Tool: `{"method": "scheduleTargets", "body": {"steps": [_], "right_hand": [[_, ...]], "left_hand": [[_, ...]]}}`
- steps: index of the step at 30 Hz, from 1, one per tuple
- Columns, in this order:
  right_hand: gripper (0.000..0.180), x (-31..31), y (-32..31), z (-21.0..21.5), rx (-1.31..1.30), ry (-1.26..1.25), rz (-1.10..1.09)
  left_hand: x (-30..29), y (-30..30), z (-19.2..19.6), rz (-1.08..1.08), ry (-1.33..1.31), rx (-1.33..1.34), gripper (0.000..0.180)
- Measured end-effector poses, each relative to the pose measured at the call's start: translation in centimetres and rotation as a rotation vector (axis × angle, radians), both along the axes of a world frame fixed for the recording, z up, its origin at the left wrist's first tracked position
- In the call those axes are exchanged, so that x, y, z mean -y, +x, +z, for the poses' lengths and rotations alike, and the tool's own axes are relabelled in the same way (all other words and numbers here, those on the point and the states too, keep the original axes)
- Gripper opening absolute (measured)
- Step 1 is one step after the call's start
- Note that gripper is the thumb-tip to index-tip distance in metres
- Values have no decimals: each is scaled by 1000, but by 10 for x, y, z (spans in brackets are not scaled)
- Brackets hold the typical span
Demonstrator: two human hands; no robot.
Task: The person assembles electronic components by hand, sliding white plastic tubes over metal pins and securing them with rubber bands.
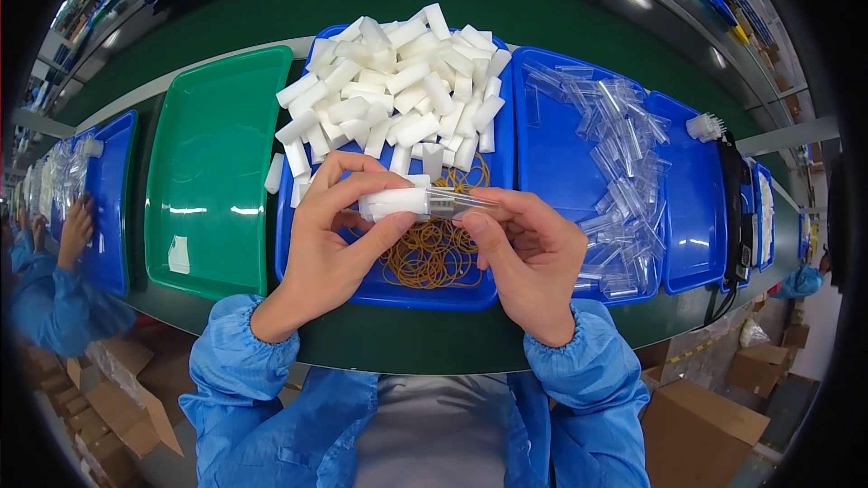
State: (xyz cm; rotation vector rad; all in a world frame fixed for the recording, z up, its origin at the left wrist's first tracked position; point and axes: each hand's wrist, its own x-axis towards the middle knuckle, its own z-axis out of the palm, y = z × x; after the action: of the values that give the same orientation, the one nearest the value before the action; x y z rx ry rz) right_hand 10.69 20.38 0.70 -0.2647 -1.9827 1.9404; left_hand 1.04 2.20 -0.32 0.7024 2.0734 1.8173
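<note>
My left hand (330, 239) is closed around a white foam block (396, 203), thumb below and fingers above. From its right side a clear plastic tube (443, 202) juts out, and my right hand (538, 258) pinches the far end between thumb and fingers. Whether the foam sits inside the tube or against it, I cannot tell. Both hands hover over a blue tray (425, 301). Beneath them lies a tangle of tan rubber bands (423, 258), with a heap of white foam blocks (389, 81) behind.
To the right, a blue tray (556, 149) carries many loose clear tubes (624, 154). Beyond it stands another blue tray (696, 217) with a white bristly piece (705, 126). A green tray (217, 172) lies left. Another person's hand (77, 230) works at the far left.
</note>
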Motion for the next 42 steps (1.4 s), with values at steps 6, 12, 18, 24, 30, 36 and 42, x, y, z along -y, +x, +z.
{"method": "scheduleTargets", "body": {"steps": [6,12,18,24,30,36,42], "right_hand": [[23,-1,-1,0,63,-176,17],[23,-4,-3,-4,92,-220,78],[25,-6,-5,-5,84,-154,117],[23,-3,-2,-1,89,-179,87],[20,-7,-5,-4,118,-330,125],[24,-9,-5,-3,150,-181,201],[33,-18,-9,-2,-84,466,200]], "left_hand": [[2,-1,-1,-31,-22,32,23],[5,-5,0,-57,-58,9,22],[6,-5,0,-56,-61,1,24],[6,-5,-1,-55,-62,-68,24],[6,-5,3,-46,-109,-214,25],[8,-7,4,-63,-141,-195,27],[11,-11,6,-108,-166,-242,31]]}}
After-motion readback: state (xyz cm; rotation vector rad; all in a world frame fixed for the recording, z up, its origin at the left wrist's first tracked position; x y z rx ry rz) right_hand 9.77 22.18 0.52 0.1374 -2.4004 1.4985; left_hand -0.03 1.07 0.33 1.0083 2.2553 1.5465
